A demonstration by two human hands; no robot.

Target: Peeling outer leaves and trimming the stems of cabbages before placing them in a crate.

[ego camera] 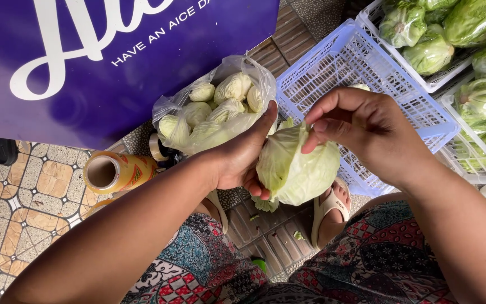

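Note:
A pale green cabbage head [299,169] sits in the middle of the view, above my lap. My left hand [242,157] cups it from the left and underneath. My right hand [367,129] comes in from the right, its fingertips pinching an outer leaf at the top of the cabbage. Behind my left hand a clear plastic bag [215,110] holds several small pale cabbages.
An empty pale blue plastic crate [367,67] lies behind the cabbage. White crates [468,95] of wrapped green cabbages fill the right. A roll of cling film [116,171] lies on the tiled floor at left. A purple board [85,84] stands at the back.

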